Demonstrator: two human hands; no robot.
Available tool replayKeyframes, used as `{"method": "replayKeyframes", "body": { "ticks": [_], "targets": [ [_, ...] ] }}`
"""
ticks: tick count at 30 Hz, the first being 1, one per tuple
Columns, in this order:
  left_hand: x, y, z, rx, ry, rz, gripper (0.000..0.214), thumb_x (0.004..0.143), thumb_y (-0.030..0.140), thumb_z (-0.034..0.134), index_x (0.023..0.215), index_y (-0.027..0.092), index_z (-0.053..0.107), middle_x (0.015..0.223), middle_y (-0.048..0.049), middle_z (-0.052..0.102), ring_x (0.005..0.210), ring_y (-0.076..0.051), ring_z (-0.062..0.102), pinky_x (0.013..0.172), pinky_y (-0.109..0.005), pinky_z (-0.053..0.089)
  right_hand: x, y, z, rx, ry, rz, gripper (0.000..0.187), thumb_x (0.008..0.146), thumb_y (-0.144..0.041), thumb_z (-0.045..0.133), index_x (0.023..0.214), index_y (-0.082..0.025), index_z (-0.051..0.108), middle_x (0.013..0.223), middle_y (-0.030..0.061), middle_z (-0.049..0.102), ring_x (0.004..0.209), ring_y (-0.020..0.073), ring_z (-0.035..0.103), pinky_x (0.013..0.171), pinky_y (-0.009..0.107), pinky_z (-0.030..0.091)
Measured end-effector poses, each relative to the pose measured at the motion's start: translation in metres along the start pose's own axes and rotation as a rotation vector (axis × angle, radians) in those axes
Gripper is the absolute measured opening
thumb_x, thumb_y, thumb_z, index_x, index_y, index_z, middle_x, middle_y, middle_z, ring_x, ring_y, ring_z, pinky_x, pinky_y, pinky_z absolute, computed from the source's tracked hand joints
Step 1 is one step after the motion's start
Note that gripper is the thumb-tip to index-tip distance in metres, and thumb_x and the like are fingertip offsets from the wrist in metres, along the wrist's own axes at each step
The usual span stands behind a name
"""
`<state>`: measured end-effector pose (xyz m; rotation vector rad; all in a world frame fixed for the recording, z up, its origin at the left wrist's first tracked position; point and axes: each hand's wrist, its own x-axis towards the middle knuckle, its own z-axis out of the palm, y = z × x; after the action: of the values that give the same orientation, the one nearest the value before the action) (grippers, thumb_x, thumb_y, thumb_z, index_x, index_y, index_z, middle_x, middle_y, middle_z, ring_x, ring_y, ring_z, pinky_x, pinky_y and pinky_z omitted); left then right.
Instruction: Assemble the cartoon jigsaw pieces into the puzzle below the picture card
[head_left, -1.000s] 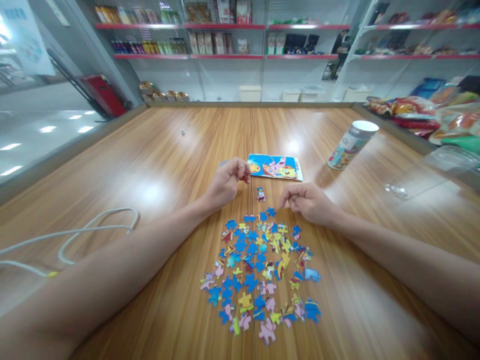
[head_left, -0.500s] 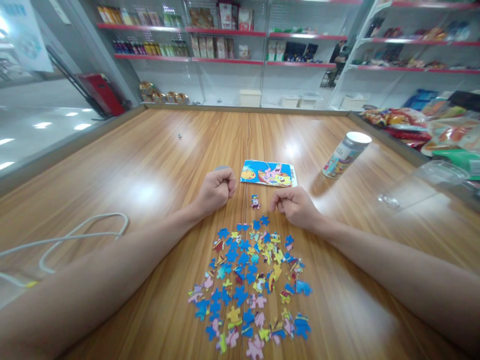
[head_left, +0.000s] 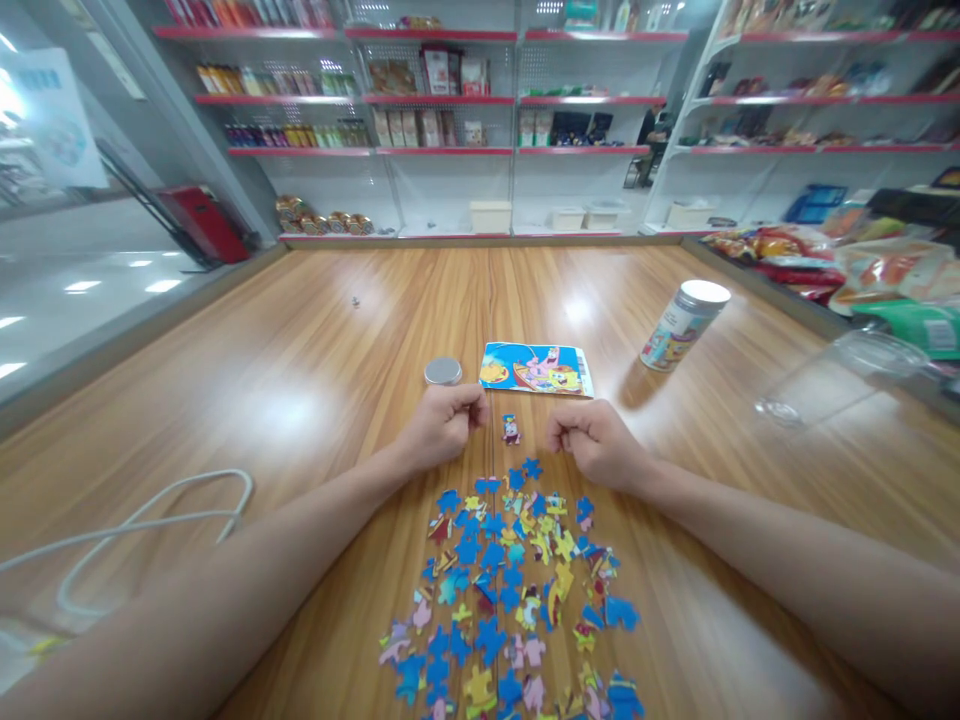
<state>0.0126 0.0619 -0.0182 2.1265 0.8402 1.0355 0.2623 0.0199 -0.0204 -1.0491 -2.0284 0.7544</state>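
Observation:
On the wooden table, my left hand [head_left: 448, 425] rests as a loose fist just in front of a round silver lid [head_left: 442, 371]. Opposite it, my right hand [head_left: 598, 440] is curled too, and no object shows in either. Between them lies a small joined bit of jigsaw puzzle [head_left: 511, 430] with a cartoon figure on it. A flat picture card [head_left: 535, 369] with cartoon characters on blue lies just beyond. Nearer to me spread many loose jigsaw pieces [head_left: 490, 637], mostly blue, yellow and pink; the lowest are cut off by the view's edge.
A printed cylindrical canister [head_left: 684, 325] stands at the right, with a clear plastic container [head_left: 840, 375] farther right. A white cable [head_left: 161, 515] loops at the left. Packaged goods [head_left: 892, 270] sit beyond the right edge; stocked shelves [head_left: 442, 151] line the back.
My left hand has shifted right and toward me, uncovering the silver lid. My right hand stays about where it was. The view has tilted up, showing more shelves.

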Motion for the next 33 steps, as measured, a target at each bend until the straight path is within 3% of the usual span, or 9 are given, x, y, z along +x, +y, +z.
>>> {"method": "replayKeyframes", "body": {
  "ticks": [2, 5, 8, 11, 13, 21, 33],
  "targets": [
    [-0.002, 0.0, 0.002, 0.13, 0.001, 0.053, 0.028, 0.07, 0.001, 0.043, 0.08, 0.015, 0.064, 0.068, 0.0005, 0.056, 0.056, -0.008, 0.048, 0.052, -0.02, 0.037, -0.003, -0.002, 0.0, -0.024, -0.018, -0.015, 0.024, 0.072, -0.009, 0.042, 0.069, -0.016, 0.065, 0.054, -0.0024, 0.051, 0.051, 0.0108, 0.045, 0.053, 0.024, 0.033],
    [-0.006, 0.001, 0.005, 0.267, 0.073, 0.032, 0.036, 0.074, 0.003, 0.051, 0.104, 0.017, 0.065, 0.088, -0.0016, 0.058, 0.055, -0.006, 0.045, 0.051, -0.02, 0.038, -0.009, -0.005, 0.0, -0.034, 0.009, 0.017, 0.029, 0.078, -0.008, 0.046, 0.097, -0.015, 0.068, 0.061, -0.0037, 0.052, 0.051, 0.01, 0.045, 0.051, 0.024, 0.032],
    [-0.009, 0.004, 0.006, 0.359, 0.067, 0.034, 0.023, 0.084, 0.014, 0.06, 0.106, 0.019, 0.067, 0.099, -0.0046, 0.061, 0.067, -0.011, 0.055, 0.061, -0.025, 0.046, -0.013, -0.006, 0.0, -0.06, 0.046, 0.032, 0.036, 0.078, -0.007, 0.052, 0.112, -0.014, 0.064, 0.071, -0.0028, 0.057, 0.053, 0.009, 0.046, 0.053, 0.024, 0.035],
    [-0.01, 0.005, 0.007, 0.453, 0.007, 0.115, 0.017, 0.088, 0.027, 0.066, 0.104, 0.022, 0.071, 0.11, -0.0073, 0.065, 0.098, -0.022, 0.061, 0.085, -0.037, 0.052, -0.014, -0.006, 0.0, -0.151, 0.045, -0.008, 0.033, 0.08, -0.007, 0.056, 0.109, -0.015, 0.067, 0.073, -0.002, 0.058, 0.056, 0.009, 0.046, 0.057, 0.024, 0.038],
    [-0.01, 0.004, 0.007, 0.488, -0.047, 0.179, 0.02, 0.089, 0.032, 0.069, 0.106, 0.023, 0.073, 0.115, -0.0077, 0.067, 0.105, -0.025, 0.059, 0.093, -0.043, 0.049, -0.013, -0.006, 0.0, -0.198, 0.023, -0.039, 0.027, 0.083, -0.011, 0.059, 0.107, -0.017, 0.07, 0.074, -0.0011, 0.06, 0.059, 0.0097, 0.049, 0.06, 0.024, 0.039],
    [-0.009, 0.005, 0.005, 0.415, -0.173, 0.289, 0.018, 0.093, 0.025, 0.065, 0.108, 0.024, 0.075, 0.113, -0.0059, 0.073, 0.099, -0.022, 0.06, 0.091, -0.041, 0.048, -0.014, -0.01, 0.0, -0.257, -0.136, -0.154, 0.019, 0.091, -0.024, 0.063, 0.104, -0.024, 0.077, 0.083, 0.0013, 0.064, 0.07, 0.0114, 0.056, 0.065, 0.025, 0.039],
    [-0.009, 0.003, 0.007, 0.368, -0.17, 0.319, 0.018, 0.092, 0.017, 0.062, 0.103, 0.023, 0.075, 0.111, -0.0063, 0.073, 0.1, -0.021, 0.063, 0.091, -0.041, 0.051, -0.015, -0.005, 0.001, -0.273, -0.153, -0.117, 0.015, 0.092, -0.026, 0.064, 0.098, -0.022, 0.077, 0.078, 0.0001, 0.07, 0.066, 0.0109, 0.058, 0.063, 0.024, 0.037]
  ]
}}
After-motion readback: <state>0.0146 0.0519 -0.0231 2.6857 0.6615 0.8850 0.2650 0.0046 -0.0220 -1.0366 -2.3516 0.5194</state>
